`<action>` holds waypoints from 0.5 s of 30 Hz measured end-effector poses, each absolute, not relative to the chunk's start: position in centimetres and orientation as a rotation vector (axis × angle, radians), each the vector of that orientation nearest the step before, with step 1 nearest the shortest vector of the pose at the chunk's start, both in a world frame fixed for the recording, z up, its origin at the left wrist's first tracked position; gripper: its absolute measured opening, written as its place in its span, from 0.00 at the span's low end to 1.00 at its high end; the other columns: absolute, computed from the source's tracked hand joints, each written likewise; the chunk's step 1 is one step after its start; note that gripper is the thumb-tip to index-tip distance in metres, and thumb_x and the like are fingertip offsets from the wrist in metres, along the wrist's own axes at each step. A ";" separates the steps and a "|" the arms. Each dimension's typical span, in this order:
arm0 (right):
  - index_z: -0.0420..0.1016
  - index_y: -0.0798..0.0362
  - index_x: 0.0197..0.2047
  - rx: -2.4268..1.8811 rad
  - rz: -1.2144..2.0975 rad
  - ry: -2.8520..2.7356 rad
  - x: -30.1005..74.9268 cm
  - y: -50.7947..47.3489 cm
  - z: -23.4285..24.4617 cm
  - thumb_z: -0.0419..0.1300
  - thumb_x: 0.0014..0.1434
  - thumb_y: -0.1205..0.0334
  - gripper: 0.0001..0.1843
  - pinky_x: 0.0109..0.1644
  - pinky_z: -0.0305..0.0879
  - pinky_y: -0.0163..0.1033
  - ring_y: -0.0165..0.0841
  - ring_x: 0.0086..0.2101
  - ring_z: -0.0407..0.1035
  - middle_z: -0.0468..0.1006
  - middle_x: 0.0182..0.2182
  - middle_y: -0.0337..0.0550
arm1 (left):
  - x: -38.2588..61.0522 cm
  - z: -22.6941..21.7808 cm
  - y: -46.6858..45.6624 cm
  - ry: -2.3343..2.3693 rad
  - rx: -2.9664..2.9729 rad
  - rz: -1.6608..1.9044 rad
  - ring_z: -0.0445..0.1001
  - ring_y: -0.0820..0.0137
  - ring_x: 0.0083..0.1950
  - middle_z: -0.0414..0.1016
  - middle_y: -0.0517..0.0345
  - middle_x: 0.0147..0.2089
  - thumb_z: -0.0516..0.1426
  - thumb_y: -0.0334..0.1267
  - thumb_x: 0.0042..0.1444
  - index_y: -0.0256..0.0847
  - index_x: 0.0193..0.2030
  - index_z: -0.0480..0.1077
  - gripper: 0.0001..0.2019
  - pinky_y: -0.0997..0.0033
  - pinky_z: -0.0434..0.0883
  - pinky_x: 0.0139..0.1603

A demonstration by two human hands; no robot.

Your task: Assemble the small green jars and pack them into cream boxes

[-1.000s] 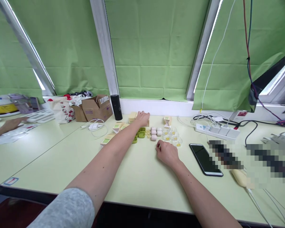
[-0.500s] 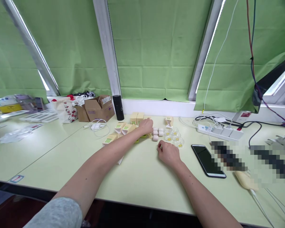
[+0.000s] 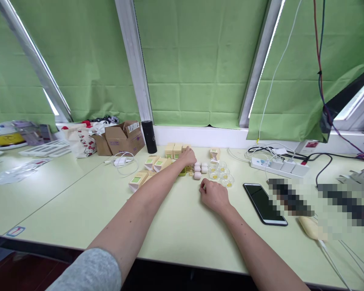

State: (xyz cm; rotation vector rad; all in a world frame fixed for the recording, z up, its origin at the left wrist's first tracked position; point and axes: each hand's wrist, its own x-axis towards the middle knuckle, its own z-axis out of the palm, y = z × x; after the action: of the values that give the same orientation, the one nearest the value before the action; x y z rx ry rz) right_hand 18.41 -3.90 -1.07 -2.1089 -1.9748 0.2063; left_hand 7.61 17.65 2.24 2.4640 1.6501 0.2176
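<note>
My left hand (image 3: 188, 157) reaches to the back of the table, its fingers closed in front of the rightmost small cream box (image 3: 185, 148); its fingertips are hidden. Two like boxes (image 3: 173, 150) stand upright beside that one. Other cream boxes with green panels (image 3: 162, 163) lie tilted left of my forearm. Small pale pink rounded pieces (image 3: 197, 175) sit just right of my left hand, beside clear cups with yellow spots (image 3: 223, 176). Partly behind my left wrist is a green piece (image 3: 182, 172). Closer to me, my right hand (image 3: 214, 197) rests on the table, fingers curled, contents hidden.
A phone (image 3: 265, 204) lies right of my right hand. Behind it are a power strip (image 3: 279, 167) and cables. A black cylinder (image 3: 149, 137), a cardboard box (image 3: 124, 139) and a white bag (image 3: 81, 141) stand at the back left. One more cream box (image 3: 214, 154) stands behind the cups.
My left forearm has swung a little to the right, while the left hand stays by the rightmost box. A pale piece beneath that forearm is now hidden. My right hand has hardly moved.
</note>
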 end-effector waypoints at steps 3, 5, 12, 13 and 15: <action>0.76 0.47 0.48 -2.099 0.199 -1.977 18.4 -4.0 -1.0 0.56 0.67 0.61 0.09 0.39 0.61 0.40 0.42 0.43 0.79 0.85 0.44 0.47 | 7.8 2.0 18.5 1.648 2.418 0.213 0.71 0.47 0.68 0.41 0.25 0.81 0.55 0.35 0.59 0.25 0.73 0.56 0.36 0.52 0.68 0.66; 0.76 0.48 0.48 -2.090 0.199 -1.975 18.4 -4.0 -0.9 0.56 0.67 0.61 0.09 0.38 0.60 0.39 0.42 0.43 0.79 0.85 0.44 0.47 | 7.9 1.8 19.0 1.655 2.388 0.212 0.71 0.47 0.68 0.38 0.25 0.82 0.55 0.35 0.59 0.25 0.75 0.53 0.37 0.52 0.68 0.65; 0.75 0.47 0.48 -2.086 0.202 -1.975 18.3 -4.0 -0.8 0.57 0.67 0.61 0.09 0.39 0.60 0.39 0.41 0.43 0.79 0.85 0.43 0.46 | 8.1 1.1 20.3 1.665 2.324 0.233 0.72 0.44 0.67 0.33 0.24 0.82 0.54 0.39 0.60 0.22 0.75 0.51 0.38 0.51 0.67 0.65; 0.75 0.47 0.48 -2.085 0.199 -1.973 18.3 -4.0 -0.9 0.57 0.67 0.61 0.08 0.39 0.60 0.39 0.41 0.43 0.79 0.85 0.43 0.46 | 8.1 1.0 20.4 1.660 2.321 0.239 0.71 0.44 0.68 0.33 0.25 0.82 0.54 0.39 0.60 0.23 0.75 0.51 0.39 0.52 0.66 0.66; 0.75 0.47 0.48 -2.085 0.199 -1.971 18.3 -3.9 -1.0 0.57 0.67 0.61 0.08 0.39 0.60 0.39 0.41 0.43 0.79 0.85 0.43 0.45 | 8.1 0.9 20.7 1.653 2.321 0.250 0.70 0.45 0.69 0.34 0.27 0.83 0.55 0.40 0.60 0.24 0.75 0.51 0.39 0.53 0.65 0.68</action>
State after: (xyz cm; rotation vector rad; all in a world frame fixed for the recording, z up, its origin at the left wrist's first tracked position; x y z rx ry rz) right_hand 18.34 -3.94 -1.02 -2.0847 -1.9707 0.1989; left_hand 8.08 20.69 0.90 2.3212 1.6528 0.2501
